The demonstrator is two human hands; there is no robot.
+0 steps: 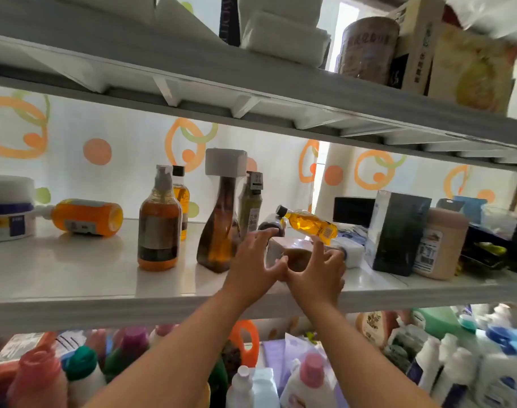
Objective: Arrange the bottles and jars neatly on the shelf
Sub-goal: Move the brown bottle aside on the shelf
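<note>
Head view: both hands, left (252, 260) and right (316, 270), grasp a white-capped bottle (292, 254) on the shelf (74, 278)

Glossy white shelf (74, 269); clear glassy amber bottle (158, 228).

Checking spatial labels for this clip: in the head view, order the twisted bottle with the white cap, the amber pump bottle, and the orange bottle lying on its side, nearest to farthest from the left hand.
1. Twisted bottle with the white cap, standing just left of the left hand.
2. Amber pump bottle, upright, further left.
3. Orange bottle lying on its side, far left.
</note>
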